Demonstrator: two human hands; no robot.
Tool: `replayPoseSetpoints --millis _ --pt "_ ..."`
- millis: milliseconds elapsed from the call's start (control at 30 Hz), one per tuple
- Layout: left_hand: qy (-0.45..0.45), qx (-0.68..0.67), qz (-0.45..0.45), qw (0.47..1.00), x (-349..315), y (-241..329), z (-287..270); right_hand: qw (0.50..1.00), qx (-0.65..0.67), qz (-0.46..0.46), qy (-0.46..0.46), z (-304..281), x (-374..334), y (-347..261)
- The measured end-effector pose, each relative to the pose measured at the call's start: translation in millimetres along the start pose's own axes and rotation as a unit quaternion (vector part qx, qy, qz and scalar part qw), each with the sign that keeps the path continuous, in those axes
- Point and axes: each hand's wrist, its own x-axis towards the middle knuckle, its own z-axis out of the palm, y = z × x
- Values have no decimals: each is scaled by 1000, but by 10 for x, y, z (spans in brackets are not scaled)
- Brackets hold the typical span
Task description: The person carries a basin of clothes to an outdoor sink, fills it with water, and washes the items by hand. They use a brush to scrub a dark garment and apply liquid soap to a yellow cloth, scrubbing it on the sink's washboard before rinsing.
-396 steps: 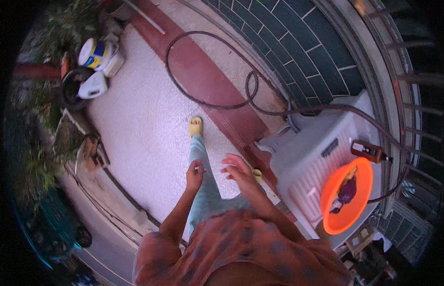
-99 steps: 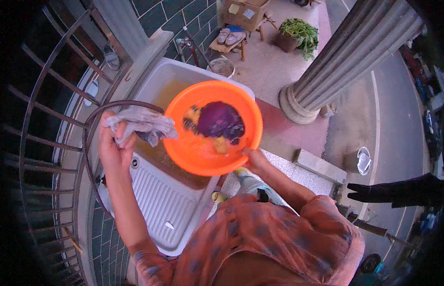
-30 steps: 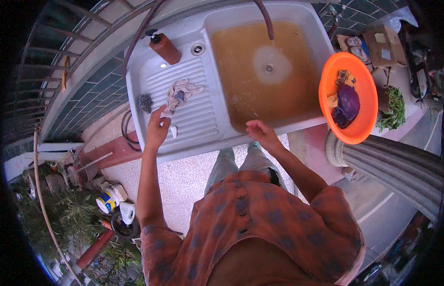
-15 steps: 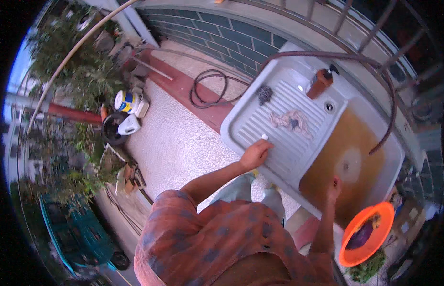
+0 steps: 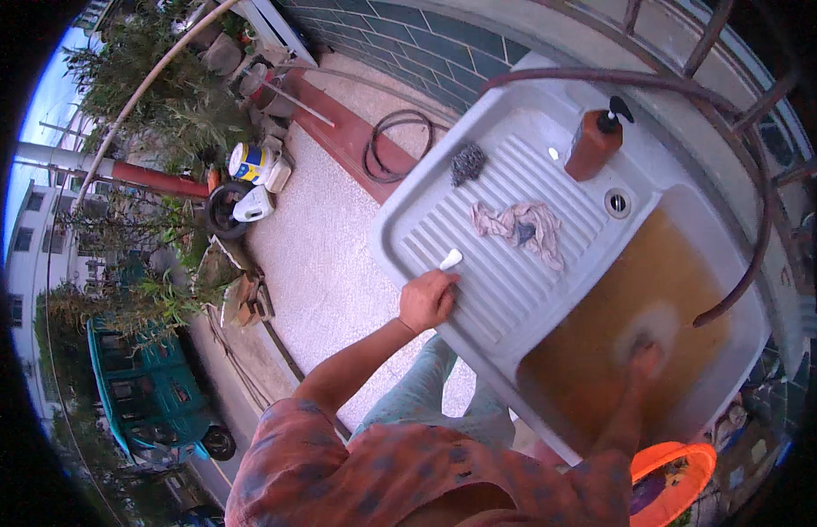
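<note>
A grey laundry sink (image 5: 399, 220) with a ribbed washboard slope lies before me. At its near left rim my left hand (image 5: 428, 299) is closed around a small white object (image 5: 450, 259), whose rounded end sticks out past the fingers; I cannot make out its kind. My right hand (image 5: 641, 360) reaches into the brown water (image 5: 593, 307) in the basin, beside a cloudy pale patch; its fingers are blurred and partly under the surface. On the ribs lie a crumpled pale cloth (image 5: 522, 230) and a dark scouring pad (image 5: 467, 164).
A reddish-brown pump bottle (image 5: 594, 145) stands by the round drain (image 5: 617, 203). A brown hose (image 5: 751, 263) hangs into the basin. An orange basin (image 5: 702, 465) is at the lower right. Tubs, a white jug (image 5: 253, 205) and a coiled hose (image 5: 373, 145) lie on the left.
My right hand has moved forward and lowered into the brown water by the pale patch. My left hand stays at the rim with the white object. The whole view has shifted.
</note>
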Motion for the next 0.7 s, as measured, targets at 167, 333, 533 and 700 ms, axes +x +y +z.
replayPoseSetpoints --millis 167,333,533,700 --pt "51 17 18 998 92 -28 24 988 97 91 -82 -375 176 -399" --pt "53 18 18 998 71 -47 -77 998 -56 -34 -21 -211 41 -356" --pt "72 -15 38 997 93 -19 -55 995 78 38 -44 31 190 110" --pt "103 -50 36 993 -7 -107 22 987 -153 -2 -55 9 165 -73"
